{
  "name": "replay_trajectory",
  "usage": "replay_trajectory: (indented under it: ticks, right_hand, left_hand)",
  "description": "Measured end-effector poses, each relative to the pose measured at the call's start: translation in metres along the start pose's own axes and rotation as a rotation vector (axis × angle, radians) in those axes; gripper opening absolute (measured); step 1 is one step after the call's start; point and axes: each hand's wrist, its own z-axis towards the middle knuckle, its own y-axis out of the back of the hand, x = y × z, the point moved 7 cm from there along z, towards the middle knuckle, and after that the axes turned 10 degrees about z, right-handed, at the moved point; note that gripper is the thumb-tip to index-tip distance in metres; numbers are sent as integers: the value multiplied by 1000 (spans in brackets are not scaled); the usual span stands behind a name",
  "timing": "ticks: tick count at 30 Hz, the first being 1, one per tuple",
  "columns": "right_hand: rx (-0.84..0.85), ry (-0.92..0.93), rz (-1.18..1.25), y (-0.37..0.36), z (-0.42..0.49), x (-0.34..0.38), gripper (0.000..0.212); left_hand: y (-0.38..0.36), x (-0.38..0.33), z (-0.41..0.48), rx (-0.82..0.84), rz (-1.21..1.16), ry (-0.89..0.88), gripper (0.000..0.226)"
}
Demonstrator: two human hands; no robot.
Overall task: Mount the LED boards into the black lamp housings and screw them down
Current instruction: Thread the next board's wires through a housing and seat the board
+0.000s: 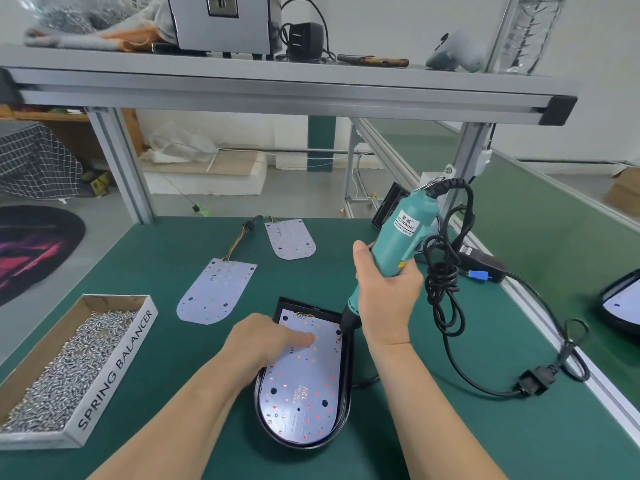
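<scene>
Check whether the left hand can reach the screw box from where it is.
Probably yes. The left hand presses the LED board; the open-topped screw box lies to its left with only bare green mat between. The right hand holds the screwdriver.

teal screwdriver (398,251), green mat (173,265), black housing (346,368), white red-dotted board (304,379)

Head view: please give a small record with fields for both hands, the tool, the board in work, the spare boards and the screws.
left hand: left hand presses one finger on the white LED board
right hand: right hand grips the teal electric screwdriver
tool tip: at the board's right edge, far end
board in work: lies in the black lamp housing on the green table
spare boards: two spare white LED boards, loose, farther back
screws: small silver screws in the cardboard tray, left
</scene>
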Motion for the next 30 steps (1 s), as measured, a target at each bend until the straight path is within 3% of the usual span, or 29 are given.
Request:
replay_trajectory:
  ticks: [15, 22, 26, 27, 30]
  right_hand:
    - [-69, -72, 45, 13, -1, -7, 26]
    - [-143, 48, 216, 30, 16, 41, 21]
    - [-216, 42, 241, 42, 15, 52, 20]
    - [-235, 32, 240, 44, 13, 51, 21]
    - [-256, -10, 240, 47, 5, 47, 21]
  left_hand:
    - [3, -1, -6, -8, -2, 21, 52]
    - [5, -3, -14, 7, -58, 24, 50]
    - [6, 2, -23, 28, -138, 10, 72]
    - [9, 3, -26, 25, -161, 16, 71]
    - [20, 10, -30, -41, -252, 51, 41]
